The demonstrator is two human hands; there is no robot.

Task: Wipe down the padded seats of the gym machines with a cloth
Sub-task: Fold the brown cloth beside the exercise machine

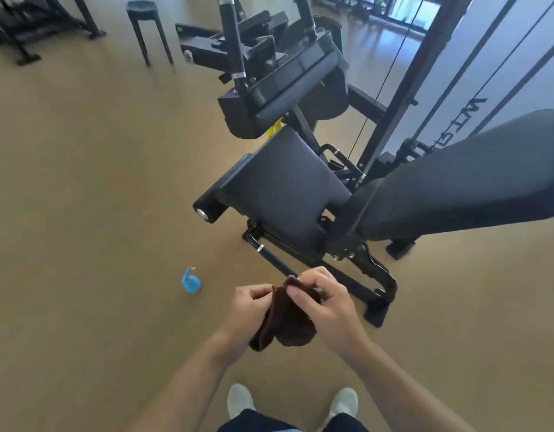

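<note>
A dark brown cloth (288,322) hangs folded between both hands, low in the middle of the view. My left hand (246,310) pinches its left edge, and my right hand (327,304) grips its top edge with fingers curled over it. Just beyond the hands stands a gym machine with a black padded seat (285,185). A long black padded backrest (462,179) rises to the right, and a padded arm rest (288,88) sits behind the seat. Both hands are short of the seat, not touching it.
A blue spray bottle (190,282) stands on the tan floor (82,213) to the left of my hands. The machine's black base bar (375,307) juts out near my right hand. A black stool (147,29) and other machines stand far back. My shoes (239,400) show below.
</note>
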